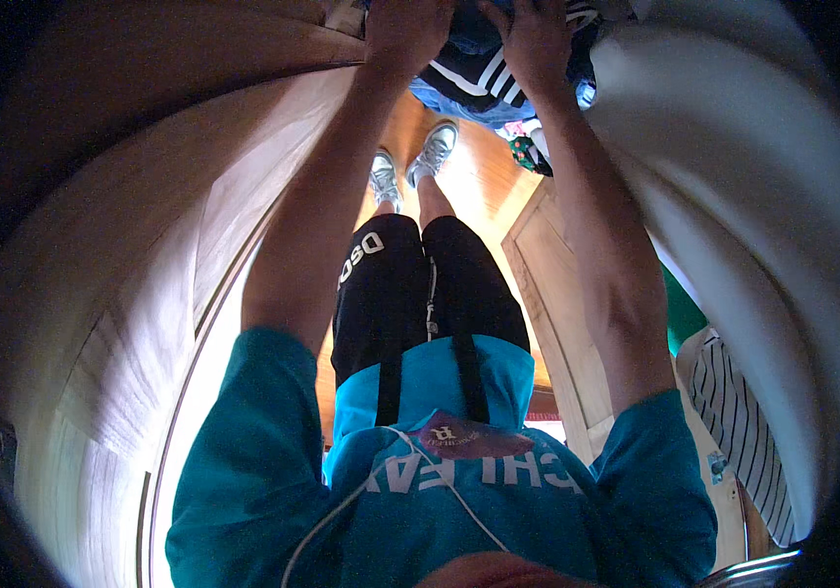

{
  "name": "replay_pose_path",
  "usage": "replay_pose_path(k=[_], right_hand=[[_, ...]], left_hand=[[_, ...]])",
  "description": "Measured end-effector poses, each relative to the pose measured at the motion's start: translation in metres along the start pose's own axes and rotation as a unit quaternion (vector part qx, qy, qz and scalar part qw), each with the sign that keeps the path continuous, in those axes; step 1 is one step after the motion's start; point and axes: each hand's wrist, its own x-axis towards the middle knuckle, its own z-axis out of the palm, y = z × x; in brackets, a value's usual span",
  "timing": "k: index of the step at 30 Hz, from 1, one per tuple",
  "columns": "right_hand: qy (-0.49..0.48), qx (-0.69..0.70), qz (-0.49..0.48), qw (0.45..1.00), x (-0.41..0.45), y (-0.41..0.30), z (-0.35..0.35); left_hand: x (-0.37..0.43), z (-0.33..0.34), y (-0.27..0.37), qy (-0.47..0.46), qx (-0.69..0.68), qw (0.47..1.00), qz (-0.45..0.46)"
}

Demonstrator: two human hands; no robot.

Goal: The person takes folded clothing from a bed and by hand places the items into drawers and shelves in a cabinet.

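Observation:
At the top edge of the head view, both my arms reach forward to a pile of folded clothes. My left hand (409, 29), on the picture's left side, lies at the pile's left edge; its fingertips are cut off by the frame. My right hand (537, 44) rests on dark cloth with its thumb spread. Between and below the hands is a black garment with white stripes (501, 77), lying over blue denim (464, 106). Whether either hand grips the cloth is hard to see.
A wooden panel (243, 162) runs along the left. On the right hang a pale cloth (729, 147) and a striped garment (736, 426), near an open wooden door (552, 279). Patterned clothes (526, 151) show below the pile. My shoes (435, 147) stand on the wooden floor (486, 162).

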Motion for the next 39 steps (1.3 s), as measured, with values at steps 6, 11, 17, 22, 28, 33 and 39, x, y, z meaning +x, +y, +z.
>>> replay_pose_path(k=[6, 11, 17, 22, 28, 33, 39], right_hand=[[-0.017, -0.056, -0.008, 0.998, 0.060, -0.096, -0.078], [-0.007, 0.021, 0.015, 1.000, 0.094, -0.128, -0.140], [-0.072, 0.080, 0.187, 0.976, -0.018, -0.147, -0.337], [0.043, 0.085, 0.284, 0.954, -0.113, 0.032, -0.520], [0.128, 0.026, 0.431, 0.893, -0.268, 0.381, -0.725], [0.175, 0.006, 0.497, 0.850, -0.365, 0.552, -0.813], [0.067, -0.232, 0.561, 0.792, -0.362, 0.568, -0.848]], left_hand=[[-0.094, -0.052, 0.022, 0.188, -0.569, 0.585, -0.546], [-0.045, -0.090, -0.003, -0.052, -0.637, 0.477, -0.603], [-0.086, -0.174, 0.103, -0.139, -0.701, 0.414, -0.564], [-0.022, -0.114, 0.358, -0.181, -0.417, 0.881, -0.127], [0.127, -0.065, 0.806, -0.338, -0.599, 0.620, -0.378], [0.139, -0.018, 0.997, -0.138, -0.451, 0.882, -0.019], [0.228, -0.014, 1.096, -0.186, -0.253, 0.857, 0.408]])
